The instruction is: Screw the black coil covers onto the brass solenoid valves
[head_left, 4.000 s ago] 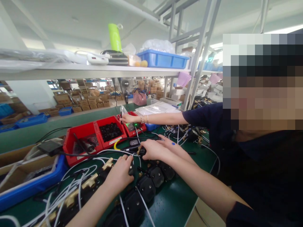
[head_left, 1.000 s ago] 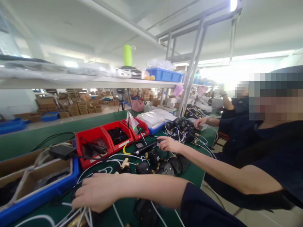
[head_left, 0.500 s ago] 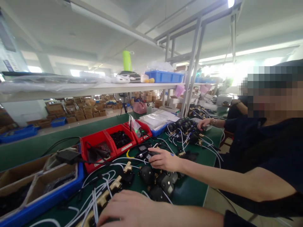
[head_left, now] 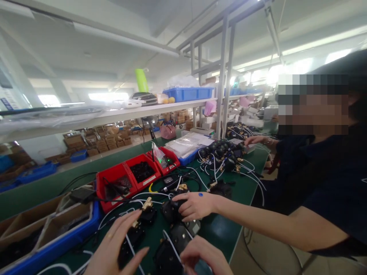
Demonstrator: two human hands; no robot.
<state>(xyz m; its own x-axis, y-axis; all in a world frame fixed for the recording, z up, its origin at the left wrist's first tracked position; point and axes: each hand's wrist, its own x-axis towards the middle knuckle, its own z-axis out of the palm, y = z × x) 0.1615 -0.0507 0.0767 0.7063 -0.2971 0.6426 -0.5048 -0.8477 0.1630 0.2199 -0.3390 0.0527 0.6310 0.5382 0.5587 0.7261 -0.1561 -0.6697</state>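
Spread wide and holding nothing, the left hand [head_left: 114, 246] hovers just above the black units [head_left: 172, 244] and their white wires [head_left: 131, 248] at the near edge of the green table [head_left: 220, 229]. The right hand [head_left: 205, 254] is curled low beside one of those units, and I cannot tell whether its fingers pinch a wire or only touch the housing. A co-worker's hand [head_left: 196, 204] rests on another black unit [head_left: 169, 209] just beyond, near a brass fitting [head_left: 147, 203]. By the look of it, the near units lie loose and tangled, seemingly not yet dealt with, while a second bunch of units [head_left: 223, 154] sits gathered farther along by the co-worker's other hand [head_left: 256, 140]. How many are finished cannot be read. Both of the person's hands are cut off by the lower frame edge, and what lies in the red bins [head_left: 114, 175] is too dark to make out.
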